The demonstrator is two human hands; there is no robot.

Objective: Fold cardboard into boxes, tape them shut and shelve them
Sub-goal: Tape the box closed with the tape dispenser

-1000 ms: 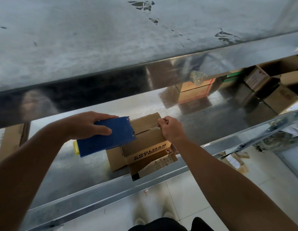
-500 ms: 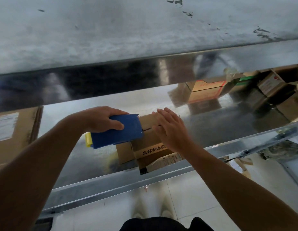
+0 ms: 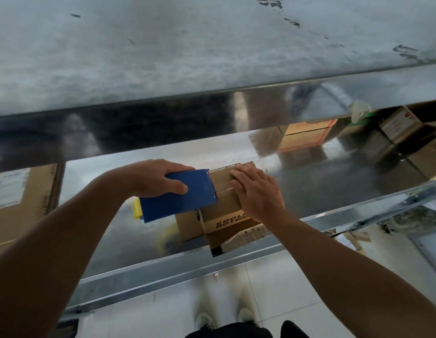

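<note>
A small brown cardboard box (image 3: pixel 223 211) printed "COOLMAN NOTE" stands on the shiny metal shelf (image 3: pixel 321 191) near its front edge. My left hand (image 3: pixel 154 178) grips a blue tape dispenser (image 3: pixel 180 195) with a yellow part at its left end, and the dispenser's right end rests on the box's top at its left side. My right hand (image 3: pixel 257 191) lies flat on the box top with fingers spread, pressing on the flaps. A loose flap (image 3: pixel 239 239) with small print hangs out at the box's front bottom.
A large brown carton (image 3: pixel 19 206) with a white label sits at the shelf's left. Several cartons (image 3: pixel 307 136) stand at the back right. A higher metal shelf (image 3: pixel 212 57) overhangs close above. Below are a tiled floor (image 3: pixel 297 284), my shoes and cardboard scraps (image 3: pixel 351 237).
My right hand went from pinching at the box's top seam to lying flat over the top. The tape dispenser slid right and further onto the box. The camera view shifted left.
</note>
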